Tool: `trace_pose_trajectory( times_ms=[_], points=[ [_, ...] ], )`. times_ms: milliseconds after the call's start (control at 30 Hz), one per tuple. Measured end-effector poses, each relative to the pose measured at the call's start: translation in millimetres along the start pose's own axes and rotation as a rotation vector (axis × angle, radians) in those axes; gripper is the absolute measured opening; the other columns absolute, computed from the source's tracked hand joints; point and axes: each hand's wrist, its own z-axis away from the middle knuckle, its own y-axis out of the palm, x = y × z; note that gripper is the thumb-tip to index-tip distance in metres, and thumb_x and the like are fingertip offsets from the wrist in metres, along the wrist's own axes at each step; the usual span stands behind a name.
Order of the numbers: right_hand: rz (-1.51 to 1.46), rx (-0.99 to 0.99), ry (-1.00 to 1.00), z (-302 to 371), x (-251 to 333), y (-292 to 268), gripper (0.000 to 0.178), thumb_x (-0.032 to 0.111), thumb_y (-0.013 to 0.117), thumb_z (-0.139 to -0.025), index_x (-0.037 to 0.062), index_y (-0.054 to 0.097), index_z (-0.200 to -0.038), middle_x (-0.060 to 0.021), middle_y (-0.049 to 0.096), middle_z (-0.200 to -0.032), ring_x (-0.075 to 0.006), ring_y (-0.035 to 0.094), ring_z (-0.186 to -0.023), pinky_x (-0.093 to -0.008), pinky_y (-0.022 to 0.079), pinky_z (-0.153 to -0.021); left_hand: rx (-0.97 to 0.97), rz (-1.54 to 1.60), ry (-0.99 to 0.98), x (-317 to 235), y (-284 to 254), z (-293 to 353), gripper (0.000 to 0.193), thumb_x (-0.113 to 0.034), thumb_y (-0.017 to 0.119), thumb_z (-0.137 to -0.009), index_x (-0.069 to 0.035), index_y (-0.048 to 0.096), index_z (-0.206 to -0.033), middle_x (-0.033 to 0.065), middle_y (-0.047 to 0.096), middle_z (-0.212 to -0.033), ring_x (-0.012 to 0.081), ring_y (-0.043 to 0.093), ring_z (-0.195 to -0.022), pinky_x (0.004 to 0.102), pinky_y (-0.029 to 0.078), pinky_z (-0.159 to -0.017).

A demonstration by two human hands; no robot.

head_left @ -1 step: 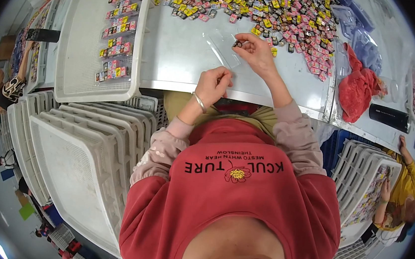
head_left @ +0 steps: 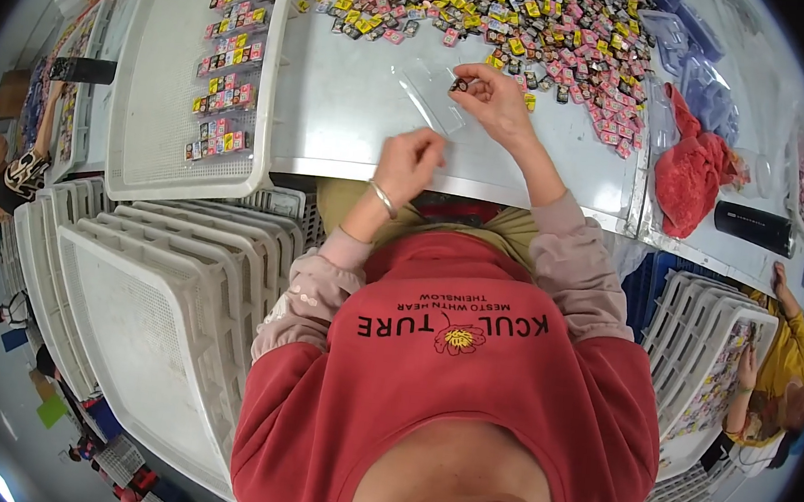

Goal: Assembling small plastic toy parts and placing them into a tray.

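A small dark block (head_left: 460, 85) with a printed face is pinched between the thumb and fingertips of my right hand (head_left: 500, 108). Just under and left of that hand, a clear plastic blister tray (head_left: 428, 97) lies on the metal table (head_left: 337, 119). My left hand (head_left: 410, 163) hovers by the table's near edge, its fingers curled closed; whether anything is inside them is hidden. Beyond both hands spreads a big heap of small blocks (head_left: 502, 14) in pink, black and yellow.
At left, a white perforated tray (head_left: 162, 83) carries a column of filled clear packs (head_left: 226, 94). Stacked white trays (head_left: 139, 313) stand below it. To the right lie a red cloth (head_left: 687, 182), a black cylinder (head_left: 753, 227) and bluish plastic trays (head_left: 707, 97). Other people work on both sides.
My left hand has shifted very slightly to the left. My right hand keeps its pinch on the small dark block in nearly the same spot.
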Motion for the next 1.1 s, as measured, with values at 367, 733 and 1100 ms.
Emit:
trace_pose_trajectory(
  times_ms=[367, 733, 1100],
  points=[
    [0.488, 0.069, -0.328, -45.7, 0.5, 45.7, 0.029, 0.011, 0.075, -0.070, 0.0060, 0.067, -0.098, -0.0101, 0.065, -0.088, -0.0276, 0.064, -0.081, -0.0392, 0.052, -0.073, -0.244, -0.750, 0.546, 6.8, -68.8, -73.4, 0.056, -0.023, 0.081, -0.062, -0.011, 0.060, -0.113, 0.0082, 0.065, -0.106, 0.0310, 0.056, -0.094, 0.0392, 0.045, -0.084],
    [0.628, -0.006, -0.472, -18.4, -17.1, 53.8, 0.010, 0.011, 0.071, -0.068, 0.0103, 0.070, -0.078, -0.0067, 0.061, -0.087, -0.0283, 0.058, -0.086, -0.0401, 0.048, -0.075, -0.474, -0.666, 0.494, 6.3, -31.4, -47.4, 0.024, -0.013, 0.078, -0.064, -0.005, 0.067, -0.083, 0.0091, 0.066, -0.081, 0.0301, 0.060, -0.076, 0.0396, 0.047, -0.072],
    [0.515, -0.309, -0.511, -12.3, -16.0, 53.5, 0.005, 0.010, 0.067, -0.068, 0.0095, 0.065, -0.072, -0.0070, 0.055, -0.084, -0.0270, 0.055, -0.087, -0.0372, 0.047, -0.078, -0.467, -0.569, 0.424, 12.5, -25.8, -47.2, 0.021, -0.021, 0.081, -0.065, -0.008, 0.067, -0.075, 0.0045, 0.066, -0.076, 0.0263, 0.059, -0.074, 0.0403, 0.045, -0.070]
  ],
)
